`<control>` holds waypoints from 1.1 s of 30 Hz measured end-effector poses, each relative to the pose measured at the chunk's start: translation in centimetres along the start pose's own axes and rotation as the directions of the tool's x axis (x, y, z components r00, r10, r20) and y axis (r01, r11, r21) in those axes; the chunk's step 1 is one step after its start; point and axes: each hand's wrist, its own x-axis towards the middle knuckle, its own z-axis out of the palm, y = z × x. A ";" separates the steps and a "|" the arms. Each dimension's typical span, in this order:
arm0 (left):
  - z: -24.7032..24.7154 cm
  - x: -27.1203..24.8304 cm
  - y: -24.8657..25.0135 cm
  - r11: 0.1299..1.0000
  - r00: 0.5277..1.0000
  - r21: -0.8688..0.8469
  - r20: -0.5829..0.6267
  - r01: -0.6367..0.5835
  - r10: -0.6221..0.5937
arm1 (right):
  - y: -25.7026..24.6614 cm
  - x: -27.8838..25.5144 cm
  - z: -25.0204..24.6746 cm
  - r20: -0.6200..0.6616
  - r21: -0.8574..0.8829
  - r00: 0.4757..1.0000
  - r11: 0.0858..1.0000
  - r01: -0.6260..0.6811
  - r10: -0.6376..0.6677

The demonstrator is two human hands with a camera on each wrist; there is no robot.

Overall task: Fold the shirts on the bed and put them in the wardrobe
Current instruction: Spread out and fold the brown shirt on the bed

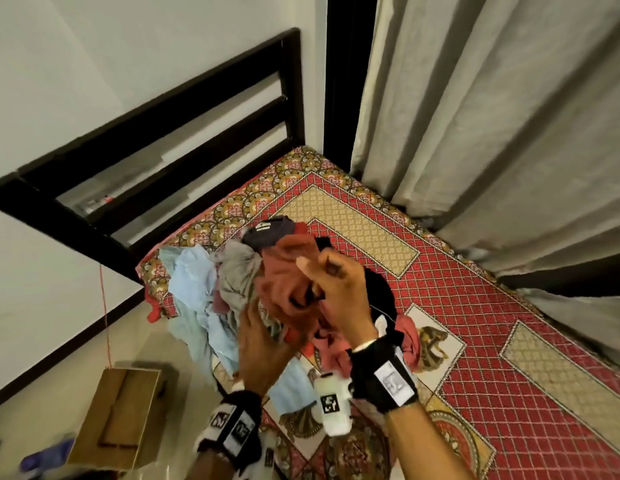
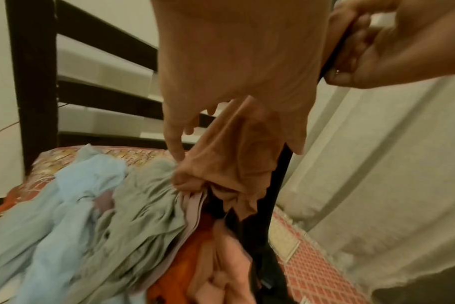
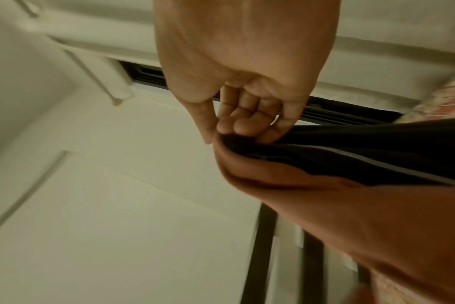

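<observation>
The bed takes up most of the room in front of me, covered in a red and gold patterned sheet, its dark slatted headboard against the pale wall and long grey curtains hanging along its far side. On the floor beside the bed sits a brown cardboard box.

A loose pile of shirts lies heaped on the bed near the headboard end. In it I can make out a pale blue shirt at the edge nearest the floor, a grey shirt just beside it, a dark navy one with white stripes at the far end, and black cloth under the person's right arm.

The rust-coloured shirt with a black collar is lifted out of the heap, stretched between both hands. The right hand is raised above the pile, fingers curled and thumb pressed in, pinching the shirt at its black collar edge. The left hand is lower, close to the pile, and its fingers are bunched around a fold of the same rust cloth just above the grey shirt. Both wrists wear black straps with white tagged cameras
</observation>
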 end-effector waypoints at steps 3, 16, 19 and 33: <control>0.0 -1.2 6.3 0.989 0.981 -0.066 -0.146 -0.135 0.125 | -6.0 0.0 -3.3 0.027 -0.107 0.994 0.989 0.104 -0.101; -14.4 -16.5 29.8 0.854 0.821 0.182 -0.236 -0.487 0.519 | -20.9 -12.3 -12.5 -0.185 0.282 0.974 0.956 -0.078 0.134; -13.3 -19.1 30.4 0.848 0.933 -0.433 0.040 -0.306 0.357 | -23.4 -14.6 -13.6 -0.104 0.420 0.970 0.894 -0.158 0.221; -1.4 -27.2 27.7 0.447 0.732 -0.711 0.661 0.543 0.162 | -20.4 -33.1 -14.9 -0.323 -0.348 0.941 0.937 -0.017 -0.103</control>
